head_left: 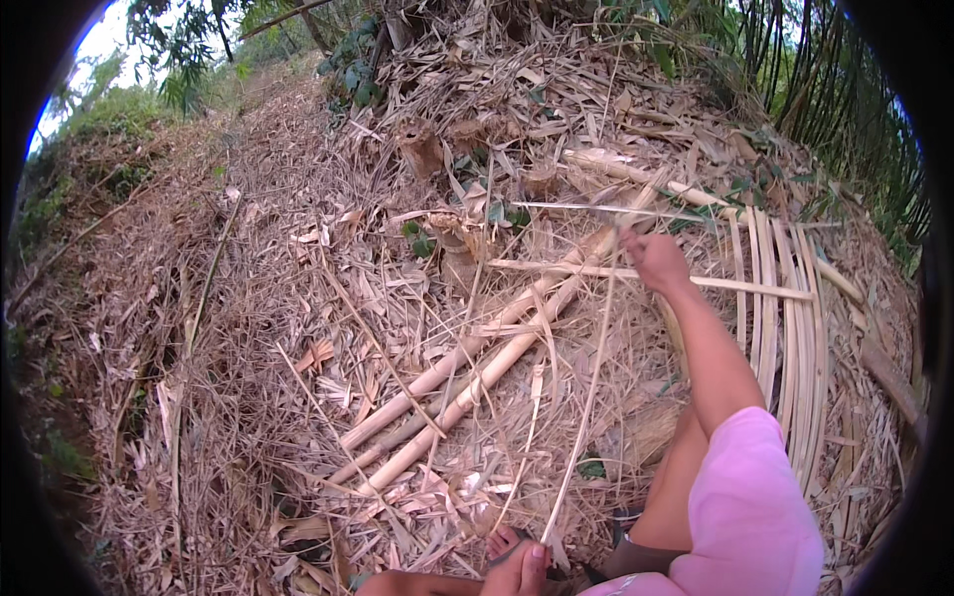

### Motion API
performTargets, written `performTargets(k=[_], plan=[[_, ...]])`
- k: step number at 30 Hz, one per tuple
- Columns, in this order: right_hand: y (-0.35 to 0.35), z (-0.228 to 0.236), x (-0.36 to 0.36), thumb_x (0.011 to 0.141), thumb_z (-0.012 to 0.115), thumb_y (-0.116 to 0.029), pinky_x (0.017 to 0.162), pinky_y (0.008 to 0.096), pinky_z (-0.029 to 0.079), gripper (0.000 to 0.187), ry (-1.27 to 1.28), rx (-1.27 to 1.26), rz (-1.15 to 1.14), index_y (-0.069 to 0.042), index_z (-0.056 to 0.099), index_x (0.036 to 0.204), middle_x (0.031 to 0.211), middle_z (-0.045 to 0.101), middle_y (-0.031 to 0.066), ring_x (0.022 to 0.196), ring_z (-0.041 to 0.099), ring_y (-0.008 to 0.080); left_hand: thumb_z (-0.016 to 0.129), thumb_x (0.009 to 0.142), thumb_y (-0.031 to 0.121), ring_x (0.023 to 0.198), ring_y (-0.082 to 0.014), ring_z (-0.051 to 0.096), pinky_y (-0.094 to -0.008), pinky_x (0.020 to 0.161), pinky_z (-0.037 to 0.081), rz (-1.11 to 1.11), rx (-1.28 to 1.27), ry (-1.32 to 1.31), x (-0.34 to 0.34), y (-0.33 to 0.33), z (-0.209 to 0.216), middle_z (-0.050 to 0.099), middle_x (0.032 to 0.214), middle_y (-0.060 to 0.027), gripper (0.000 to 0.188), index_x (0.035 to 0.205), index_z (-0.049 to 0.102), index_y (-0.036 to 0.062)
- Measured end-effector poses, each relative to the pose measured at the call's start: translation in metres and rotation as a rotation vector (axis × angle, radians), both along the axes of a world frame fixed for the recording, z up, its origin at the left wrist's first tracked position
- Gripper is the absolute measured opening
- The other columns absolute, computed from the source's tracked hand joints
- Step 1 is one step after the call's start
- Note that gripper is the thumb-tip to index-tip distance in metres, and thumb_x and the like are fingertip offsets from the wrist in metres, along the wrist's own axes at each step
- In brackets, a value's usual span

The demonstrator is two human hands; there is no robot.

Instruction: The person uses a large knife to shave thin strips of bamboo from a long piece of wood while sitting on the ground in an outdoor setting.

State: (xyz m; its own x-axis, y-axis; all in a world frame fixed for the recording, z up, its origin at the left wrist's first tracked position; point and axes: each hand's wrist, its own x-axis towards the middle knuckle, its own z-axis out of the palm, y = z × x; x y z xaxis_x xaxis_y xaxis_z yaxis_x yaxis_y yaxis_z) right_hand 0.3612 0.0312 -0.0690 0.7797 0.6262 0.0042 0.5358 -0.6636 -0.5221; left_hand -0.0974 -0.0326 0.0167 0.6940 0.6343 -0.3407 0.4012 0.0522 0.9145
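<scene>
My left hand [521,570], low in the picture, is closed with its thumb over the near end of a long thin bamboo strip [583,437]. The strip runs up and away to my right hand [656,260], which is stretched far forward. The right hand's fingers are closed at the strip's far end, though the exact grip is partly hidden. Just beyond that hand lies a pale slat [576,207]. Another bamboo slat [715,283] passes below it, its right end crossing a row of several long split slats [785,338].
Bamboo poles [467,397] lie slantwise on dry leaf litter [248,338]. Cut bamboo stumps [418,147] and a nearer stump [457,253] stand up beyond them. More poles [874,358] lie at the right. My sandalled foot [504,541] is beside my left hand. Standing bamboo [825,79] grows at the back right.
</scene>
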Motion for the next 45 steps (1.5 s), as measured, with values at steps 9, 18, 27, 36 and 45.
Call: performTargets(k=[9, 18, 27, 36, 45], plan=[[-0.052, -0.051, 0.086, 0.09, 0.041, -0.059, 0.061, 0.0462, 0.046, 0.064, -0.008, 0.227, -0.462, 0.0, 0.066, 0.085, 0.069, 0.061, 0.018, 0.065, 0.06, 0.0353, 0.037, 0.105, 0.034, 0.058, -0.0116, 0.041, -0.0262, 0.053, 0.036, 0.162, -0.336, 0.06, -0.064, -0.031, -0.058, 0.045, 0.068, 0.0001, 0.033, 0.09, 0.052, 0.0095], [-0.022, -0.013, 0.03, 0.078, 0.034, -0.087, 0.036, 0.0257, 0.031, 0.1, 1.057, 0.517, -0.32, 0.006, 0.057, 0.104, 0.05, 0.024, -0.0092, 0.038, 0.026, 0.005, 0.041, 0.104, 0.033, 0.042, -0.0078, 0.033, -0.0222, 0.038, 0.028, 0.421, -0.4, -0.136, -0.009, 0.064, 0.007, 0.041, 0.06, 0.0008, 0.025, 0.091, 0.044, 0.0112], [0.042, 0.031, -0.144, 0.091, 0.035, -0.072, 0.046, 0.0341, 0.044, 0.079, 0.712, 0.375, 0.253, 0.0, 0.067, 0.084, 0.05, 0.048, -0.0001, 0.043, 0.049, 0.0181, 0.035, 0.105, 0.032, 0.045, -0.0079, 0.032, -0.0224, 0.041, 0.028, 0.382, -0.683, -0.419, 0.048, 0.108, -0.018, 0.04, 0.064, -0.001, 0.027, 0.101, 0.048, 0.0077], [0.012, 0.044, -0.221, 0.081, 0.057, -0.069, 0.052, 0.0424, 0.052, 0.066, -0.229, 0.394, 0.967, -0.004, 0.062, 0.068, 0.06, 0.062, 0.0127, 0.051, 0.064, 0.0306, 0.036, 0.102, 0.018, 0.047, -0.0104, 0.037, -0.0239, 0.041, 0.031, 0.391, -0.465, -0.335, 0.055, 0.09, -0.017, 0.047, 0.076, -0.0051, 0.018, 0.098, 0.049, 0.0062], [0.011, 0.026, -0.207, 0.073, 0.054, -0.077, 0.071, 0.0435, 0.036, 0.066, -0.493, 0.535, 0.888, -0.013, 0.052, 0.059, 0.055, 0.053, 0.0026, 0.046, 0.057, 0.0209, 0.041, 0.104, 0.029, 0.047, -0.0059, 0.038, -0.0231, 0.041, 0.029, 0.39, -0.256, -0.204, 0.058, 0.073, -0.017, 0.044, 0.063, 0.0003, 0.031, 0.086, 0.049, 0.0046]])
